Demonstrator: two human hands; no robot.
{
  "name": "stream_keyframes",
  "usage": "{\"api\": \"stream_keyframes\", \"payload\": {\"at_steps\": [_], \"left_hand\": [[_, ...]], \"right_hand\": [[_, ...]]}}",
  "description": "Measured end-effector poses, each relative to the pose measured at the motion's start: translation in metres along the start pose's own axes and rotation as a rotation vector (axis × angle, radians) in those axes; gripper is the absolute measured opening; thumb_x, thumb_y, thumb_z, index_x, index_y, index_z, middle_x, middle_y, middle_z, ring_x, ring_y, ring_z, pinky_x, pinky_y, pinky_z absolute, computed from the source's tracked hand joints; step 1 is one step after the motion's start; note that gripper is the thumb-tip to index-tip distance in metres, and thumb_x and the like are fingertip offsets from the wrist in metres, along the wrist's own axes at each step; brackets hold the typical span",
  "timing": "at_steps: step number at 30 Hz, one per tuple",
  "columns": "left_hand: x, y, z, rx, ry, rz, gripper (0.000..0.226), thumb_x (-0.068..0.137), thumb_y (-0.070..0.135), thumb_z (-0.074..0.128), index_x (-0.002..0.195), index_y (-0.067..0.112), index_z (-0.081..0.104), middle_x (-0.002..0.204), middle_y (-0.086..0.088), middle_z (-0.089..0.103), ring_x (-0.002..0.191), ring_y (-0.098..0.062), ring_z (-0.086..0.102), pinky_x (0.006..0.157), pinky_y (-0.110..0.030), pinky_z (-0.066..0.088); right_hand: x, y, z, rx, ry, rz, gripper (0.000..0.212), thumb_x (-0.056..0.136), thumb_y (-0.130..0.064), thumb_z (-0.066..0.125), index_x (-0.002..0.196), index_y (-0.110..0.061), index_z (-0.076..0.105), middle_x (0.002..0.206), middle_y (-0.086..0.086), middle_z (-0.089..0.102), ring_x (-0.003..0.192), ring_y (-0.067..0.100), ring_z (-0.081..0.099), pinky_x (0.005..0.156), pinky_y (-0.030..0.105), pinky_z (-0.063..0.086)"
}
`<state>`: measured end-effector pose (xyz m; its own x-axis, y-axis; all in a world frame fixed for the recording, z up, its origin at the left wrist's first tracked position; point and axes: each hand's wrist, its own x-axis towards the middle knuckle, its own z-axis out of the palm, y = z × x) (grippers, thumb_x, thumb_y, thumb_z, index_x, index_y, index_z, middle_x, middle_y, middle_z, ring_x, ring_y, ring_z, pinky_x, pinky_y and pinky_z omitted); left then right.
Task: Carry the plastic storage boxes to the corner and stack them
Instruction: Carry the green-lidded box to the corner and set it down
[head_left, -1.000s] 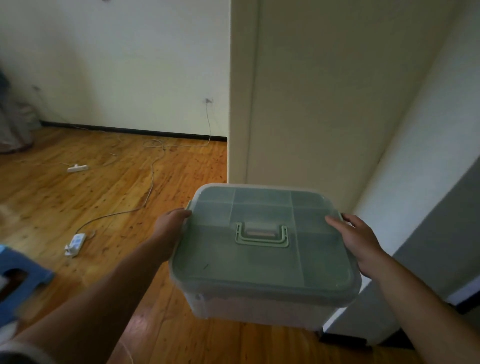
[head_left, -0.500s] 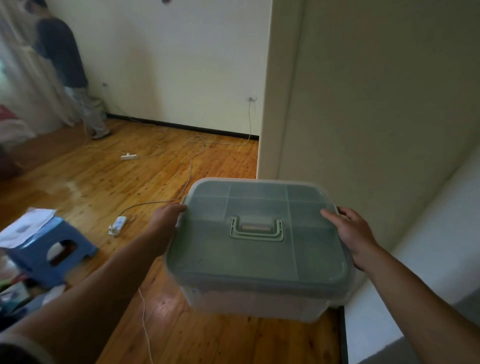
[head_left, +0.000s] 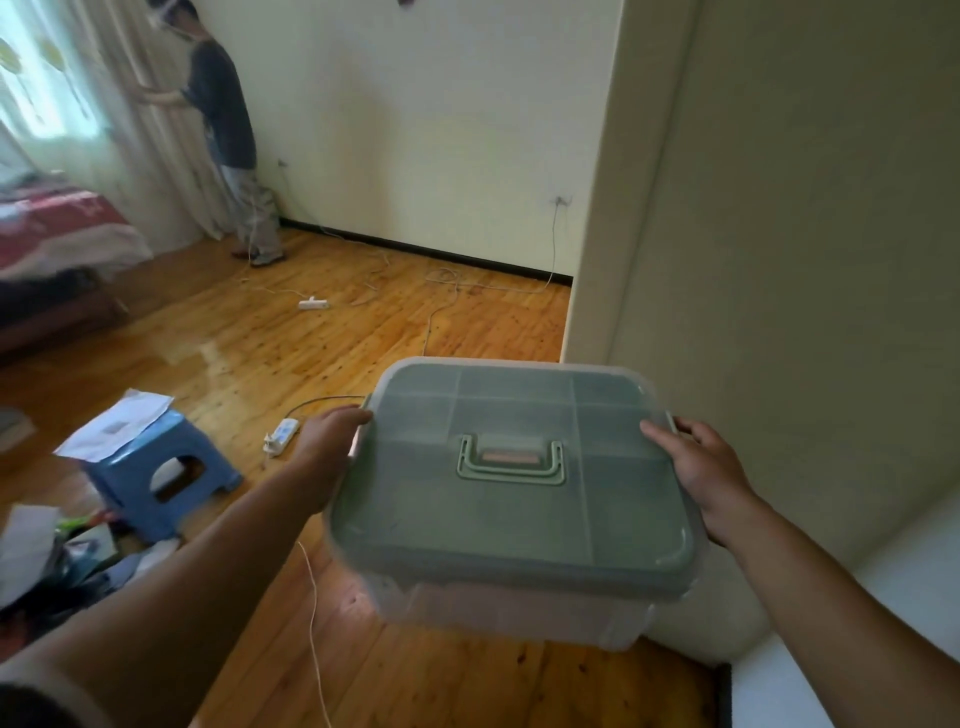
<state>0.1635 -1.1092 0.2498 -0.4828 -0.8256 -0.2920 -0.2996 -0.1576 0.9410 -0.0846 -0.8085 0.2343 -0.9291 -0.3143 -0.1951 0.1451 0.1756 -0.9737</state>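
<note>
I carry a clear plastic storage box (head_left: 511, 608) with a pale green lid (head_left: 514, 499) in the air above the wooden floor. A folded green handle lies flat in the middle of the lid. My left hand (head_left: 324, 449) grips the box's left side at the rim. My right hand (head_left: 698, 470) grips the right side, fingers curled over the lid's edge. The box's underside is hidden.
A wall corner (head_left: 597, 260) stands just behind the box. A blue stool (head_left: 156, 470) with papers on it, clutter, power strips (head_left: 280, 436) and cables lie on the floor at left. A person (head_left: 228, 130) stands by the curtains at the far left.
The view has swung left and up, showing more of the room, the stool and the person. The box stays held between both hands in the same grip.
</note>
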Motion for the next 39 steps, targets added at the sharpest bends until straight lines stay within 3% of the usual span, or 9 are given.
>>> {"api": "stream_keyframes", "payload": {"at_steps": [4, 9, 16, 19, 22, 26, 30, 35, 39], "left_hand": [[0.023, 0.002, -0.004, -0.035, 0.030, -0.001, 0.025, 0.081, 0.029, 0.063, 0.105, 0.024, 0.066, 0.092, 0.008, 0.062, 0.082, -0.010, 0.059, 0.060, -0.026, 0.046], [0.063, 0.006, -0.010, -0.049, 0.069, -0.046, 0.012, 0.088, 0.023, 0.060, 0.097, 0.023, 0.068, 0.087, 0.008, 0.061, 0.079, -0.012, 0.058, 0.055, -0.027, 0.043], [0.131, 0.023, -0.032, -0.042, 0.033, -0.058, 0.032, 0.090, 0.022, 0.059, 0.121, 0.017, 0.064, 0.110, -0.003, 0.061, 0.097, -0.024, 0.060, 0.077, -0.037, 0.049], [0.163, 0.032, -0.043, -0.044, 0.023, -0.065, 0.032, 0.089, 0.024, 0.060, 0.120, 0.019, 0.065, 0.108, -0.004, 0.062, 0.093, -0.024, 0.061, 0.071, -0.035, 0.049], [0.190, 0.040, -0.052, -0.024, -0.010, -0.063, 0.028, 0.089, 0.025, 0.060, 0.115, 0.019, 0.068, 0.107, -0.005, 0.065, 0.092, -0.025, 0.063, 0.077, -0.037, 0.052], [0.224, 0.053, -0.064, 0.001, -0.047, -0.076, 0.029, 0.088, 0.029, 0.060, 0.115, 0.022, 0.068, 0.104, -0.003, 0.066, 0.090, -0.023, 0.064, 0.064, -0.033, 0.053], [0.262, 0.067, -0.075, -0.018, -0.055, -0.089, 0.028, 0.086, 0.030, 0.062, 0.113, 0.024, 0.068, 0.097, 0.000, 0.065, 0.086, -0.023, 0.064, 0.069, -0.037, 0.055], [0.289, 0.079, -0.079, 0.023, -0.069, -0.074, 0.027, 0.089, 0.029, 0.061, 0.114, 0.025, 0.068, 0.086, 0.009, 0.062, 0.075, -0.013, 0.061, 0.046, -0.026, 0.045], [0.309, 0.082, -0.075, 0.043, -0.095, -0.090, 0.025, 0.090, 0.029, 0.059, 0.114, 0.024, 0.068, 0.086, 0.009, 0.062, 0.075, -0.014, 0.062, 0.045, -0.026, 0.045]], "right_hand": [[0.016, -0.006, 0.020, 0.011, -0.016, -0.002, 0.059, 0.071, -0.040, 0.081, 0.123, -0.021, 0.061, 0.109, 0.007, 0.069, 0.090, 0.028, 0.069, 0.081, 0.048, 0.057], [0.039, -0.015, 0.049, -0.001, -0.014, 0.002, 0.059, 0.071, -0.040, 0.081, 0.123, -0.021, 0.060, 0.108, 0.007, 0.069, 0.091, 0.028, 0.069, 0.083, 0.050, 0.057], [0.063, -0.028, 0.105, -0.005, 0.022, -0.002, 0.058, 0.072, -0.039, 0.080, 0.124, -0.022, 0.059, 0.107, 0.006, 0.069, 0.088, 0.026, 0.069, 0.077, 0.042, 0.057], [0.073, -0.030, 0.130, -0.015, 0.054, -0.002, 0.058, 0.072, -0.040, 0.080, 0.124, -0.022, 0.060, 0.107, 0.005, 0.068, 0.089, 0.025, 0.068, 0.078, 0.042, 0.057], [0.082, -0.035, 0.150, -0.003, 0.088, -0.007, 0.053, 0.072, -0.038, 0.081, 0.119, -0.021, 0.061, 0.104, 0.004, 0.070, 0.087, 0.025, 0.068, 0.078, 0.040, 0.057], [0.093, -0.042, 0.178, -0.002, 0.109, -0.002, 0.058, 0.071, -0.040, 0.081, 0.122, -0.022, 0.060, 0.107, 0.005, 0.069, 0.091, 0.027, 0.068, 0.085, 0.048, 0.056], [0.105, -0.047, 0.209, 0.029, 0.159, -0.017, 0.051, 0.071, -0.039, 0.081, 0.116, -0.027, 0.059, 0.106, 0.004, 0.069, 0.090, 0.025, 0.068, 0.082, 0.044, 0.056], [0.116, -0.050, 0.230, 0.022, 0.177, 0.001, 0.041, 0.071, -0.039, 0.081, 0.106, -0.026, 0.064, 0.103, 0.005, 0.071, 0.090, 0.028, 0.069, 0.085, 0.051, 0.055], [0.131, -0.055, 0.242, 0.007, 0.201, 0.021, 0.038, 0.071, -0.039, 0.081, 0.102, -0.027, 0.065, 0.101, 0.004, 0.071, 0.087, 0.027, 0.069, 0.081, 0.047, 0.057]]}}
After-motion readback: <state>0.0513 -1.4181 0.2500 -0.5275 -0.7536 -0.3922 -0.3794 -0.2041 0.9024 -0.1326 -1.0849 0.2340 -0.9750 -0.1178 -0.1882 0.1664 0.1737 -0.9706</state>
